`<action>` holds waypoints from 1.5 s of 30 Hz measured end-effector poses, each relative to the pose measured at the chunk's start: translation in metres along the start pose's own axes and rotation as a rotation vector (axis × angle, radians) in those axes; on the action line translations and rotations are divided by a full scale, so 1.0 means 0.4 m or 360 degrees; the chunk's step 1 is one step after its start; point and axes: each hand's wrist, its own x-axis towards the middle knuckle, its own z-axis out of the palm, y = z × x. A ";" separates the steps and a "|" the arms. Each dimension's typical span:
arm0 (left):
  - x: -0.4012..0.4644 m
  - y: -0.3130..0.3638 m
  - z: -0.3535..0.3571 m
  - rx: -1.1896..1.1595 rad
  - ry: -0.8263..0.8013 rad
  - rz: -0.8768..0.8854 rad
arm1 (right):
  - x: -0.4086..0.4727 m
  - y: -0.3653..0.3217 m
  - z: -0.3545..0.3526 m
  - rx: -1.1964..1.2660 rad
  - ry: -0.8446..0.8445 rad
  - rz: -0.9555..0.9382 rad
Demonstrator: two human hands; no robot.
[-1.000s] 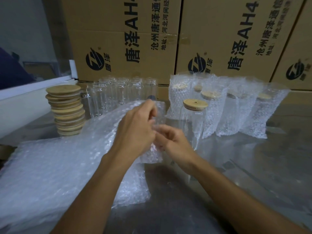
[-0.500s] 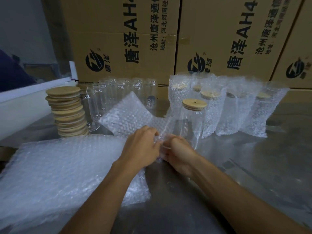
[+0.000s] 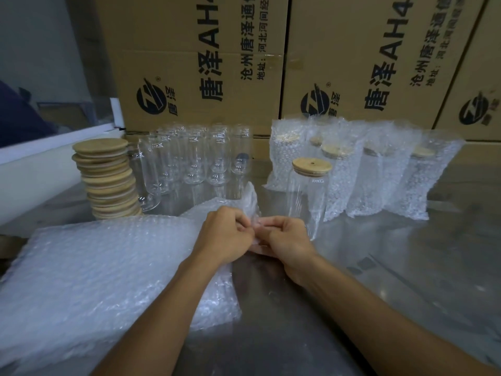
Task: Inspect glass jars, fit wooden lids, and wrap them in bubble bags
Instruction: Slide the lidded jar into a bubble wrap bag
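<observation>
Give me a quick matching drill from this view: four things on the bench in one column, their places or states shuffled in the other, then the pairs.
1. stack of wooden lids
2. lidded jar
3. bubble bag
4. bare jars

A. pinched by left hand and right hand
B. lidless, in front of the cardboard boxes
C. far left, beside the bare jars
D. unwrapped, in front of the wrapped jars

Pairs: 1-C, 2-D, 3-A, 4-B
</observation>
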 end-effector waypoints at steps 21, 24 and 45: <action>0.021 -0.011 0.004 -0.0351 0.0051 -0.0028 | 0.004 0.006 -0.007 0.0037 0.0058 -0.0269; 0.016 -0.006 0.005 -0.0438 0.0026 0.0007 | 0.005 0.009 -0.008 -0.0015 0.0039 -0.0309; 0.036 -0.019 -0.006 -0.0718 0.0450 -0.0254 | -0.010 -0.034 -0.037 -0.1335 0.0911 -0.1774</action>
